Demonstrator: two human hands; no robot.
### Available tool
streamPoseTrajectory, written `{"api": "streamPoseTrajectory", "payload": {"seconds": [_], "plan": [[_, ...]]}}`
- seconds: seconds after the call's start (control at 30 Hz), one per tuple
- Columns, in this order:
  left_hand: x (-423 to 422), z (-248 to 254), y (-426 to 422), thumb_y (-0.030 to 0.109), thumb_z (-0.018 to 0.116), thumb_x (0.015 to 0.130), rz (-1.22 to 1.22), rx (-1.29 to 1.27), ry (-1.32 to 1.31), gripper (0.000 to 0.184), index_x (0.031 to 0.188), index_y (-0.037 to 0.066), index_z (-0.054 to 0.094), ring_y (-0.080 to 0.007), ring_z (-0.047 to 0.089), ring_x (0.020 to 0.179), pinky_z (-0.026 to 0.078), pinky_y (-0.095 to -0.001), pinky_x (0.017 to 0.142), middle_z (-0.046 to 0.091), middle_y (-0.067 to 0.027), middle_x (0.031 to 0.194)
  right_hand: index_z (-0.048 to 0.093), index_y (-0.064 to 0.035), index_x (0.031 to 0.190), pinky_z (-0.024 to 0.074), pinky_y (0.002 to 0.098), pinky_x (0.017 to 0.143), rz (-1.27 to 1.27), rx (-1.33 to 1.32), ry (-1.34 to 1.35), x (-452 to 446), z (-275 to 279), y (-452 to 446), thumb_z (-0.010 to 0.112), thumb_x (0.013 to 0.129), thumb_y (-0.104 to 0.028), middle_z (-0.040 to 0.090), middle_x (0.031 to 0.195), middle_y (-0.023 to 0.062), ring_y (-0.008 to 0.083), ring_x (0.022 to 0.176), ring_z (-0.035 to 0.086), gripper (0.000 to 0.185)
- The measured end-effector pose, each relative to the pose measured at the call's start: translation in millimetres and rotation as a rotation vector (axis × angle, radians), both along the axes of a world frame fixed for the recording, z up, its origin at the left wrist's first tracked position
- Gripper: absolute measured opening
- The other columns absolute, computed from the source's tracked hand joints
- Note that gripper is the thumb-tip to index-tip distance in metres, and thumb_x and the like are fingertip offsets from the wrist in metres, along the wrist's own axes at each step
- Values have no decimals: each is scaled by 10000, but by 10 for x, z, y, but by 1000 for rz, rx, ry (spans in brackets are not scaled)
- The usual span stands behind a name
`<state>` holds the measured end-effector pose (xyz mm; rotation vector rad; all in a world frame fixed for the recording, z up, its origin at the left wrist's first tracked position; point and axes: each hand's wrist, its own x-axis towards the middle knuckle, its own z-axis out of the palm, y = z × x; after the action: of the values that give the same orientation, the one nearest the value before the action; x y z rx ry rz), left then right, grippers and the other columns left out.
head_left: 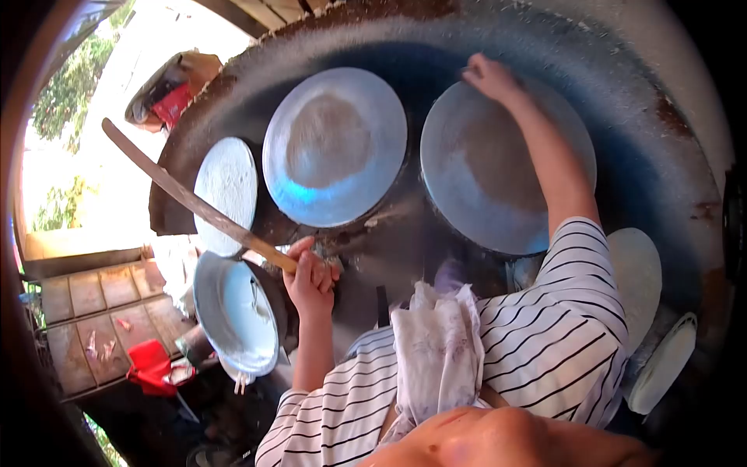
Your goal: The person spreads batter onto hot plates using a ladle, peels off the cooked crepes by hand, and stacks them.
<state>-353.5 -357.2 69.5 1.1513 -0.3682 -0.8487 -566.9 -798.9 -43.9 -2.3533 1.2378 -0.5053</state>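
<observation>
My left hand (311, 279) is closed around the lower end of a long, slightly curved wooden stick (191, 201), which slants up to the left. Over the far rim of the right round metal plate (467, 167) reaches my right hand (492, 76), fingers curled together; whatever they may hold is too small to make out. A second round metal plate (334, 144), with a brownish middle, sits to the left. Below my left hand's side stands a round basin (210, 311) with pale liquid and what looks like a utensil inside.
A curved, soot-dark stove surface (622, 140) surrounds the plates. A white round board or lid (226, 191) leans at its left edge. A red object (152, 366) lies by the tiled ledge (93, 331). Pale round discs (634, 272) stand at the right.
</observation>
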Motion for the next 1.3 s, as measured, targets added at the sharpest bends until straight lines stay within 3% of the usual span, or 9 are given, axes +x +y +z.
{"api": "streamPoseTrajectory", "payload": {"seconds": [0.1,0.23,0.27,0.47,0.7,0.73,0.9,1.1,1.3], "plan": [[16,45,-144,92,479,932,-2,-43,-23,187,1069,40,594,-48,237,370,362,-267,440,289,56,497,602,-85,858,470,409,732,669,-79,-284,363,-40,1172,574,835,-262,618,812,119,310,837,597,180],[-42,45,-314,80,473,929,22,13,12,191,1071,34,593,-49,242,374,360,-264,440,297,55,503,562,-100,733,460,375,797,1120,-117,-122,-296,181,2437,645,733,-172,566,769,71,259,841,569,110],[-26,60,-340,84,478,930,-1,8,28,190,1072,30,591,-50,253,378,352,-261,437,305,56,513,562,-82,753,461,374,833,1211,164,-29,-419,212,2464,639,775,-188,595,834,99,273,858,583,132],[175,49,-290,81,482,935,-24,-55,83,175,1058,24,593,-48,261,395,309,-251,432,316,56,536,517,-59,914,445,425,718,16,216,-491,562,328,2091,598,874,-188,579,782,137,334,770,564,158],[1013,169,604,65,484,929,82,-101,-58,180,1052,9,604,-39,270,405,309,-240,434,315,66,521,505,-38,893,422,392,894,52,-171,-554,1559,-170,3308,627,856,-132,613,1081,161,328,1024,559,158],[1200,135,753,67,486,930,99,-97,-88,180,1051,10,606,-39,270,404,318,-240,435,317,65,518,514,-22,899,416,425,822,-13,-194,-596,1620,-145,3196,620,850,-132,567,872,137,343,859,536,161],[1658,174,1123,78,457,929,276,-85,-136,183,1023,47,611,-61,256,367,367,-274,428,296,50,487,490,-32,986,468,423,716,-454,-101,-328,1866,-139,1526,561,910,-267,622,928,165,377,856,598,258],[2022,-155,1187,42,490,912,436,-70,-45,166,1020,29,616,-49,269,369,398,-262,434,334,48,492,505,-64,1063,466,466,798,-161,-93,-1,3663,-299,235,524,891,-349,632,995,205,410,962,589,333],[2057,-44,945,83,429,926,448,-47,-41,212,1037,28,600,-60,241,348,373,-261,415,284,45,468,550,-50,843,472,438,717,918,156,-318,4242,-77,2295,615,776,-159,626,831,166,362,812,597,144]]}}
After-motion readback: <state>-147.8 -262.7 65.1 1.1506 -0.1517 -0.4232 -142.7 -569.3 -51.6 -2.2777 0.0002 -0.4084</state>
